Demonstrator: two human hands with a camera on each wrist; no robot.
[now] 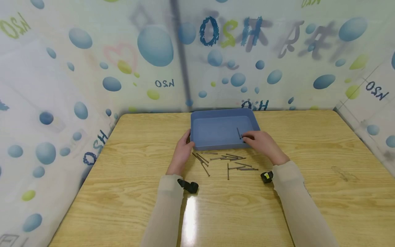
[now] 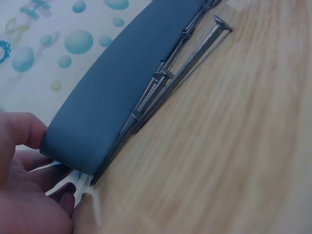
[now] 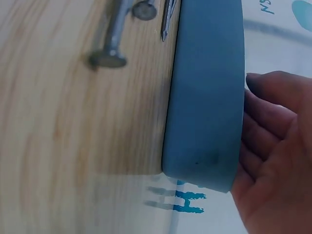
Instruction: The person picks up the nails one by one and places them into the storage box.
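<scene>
A shallow blue tray (image 1: 222, 145) sits on the table toward its far edge. My left hand (image 1: 182, 151) grips its near left corner, thumb at the rim and the other fingers around the outer side. Over the near right corner, my right hand (image 1: 262, 144) reaches inside with bent fingers. A short dark end of a nail (image 1: 242, 136) shows at the right fingertips; the rest is hidden by the hand. Beside it, another nail (image 1: 238, 132) lies on the tray floor. Several loose steel nails (image 1: 232, 157) lie in front of the tray, some crossing, with flat heads (image 2: 223, 23).
The wooden table (image 1: 123, 206) meets a printed curtain (image 1: 123, 68) behind the tray and at both sides. Black wrist cameras (image 1: 189, 186) are strapped at both sleeves, close over the tabletop near the nails.
</scene>
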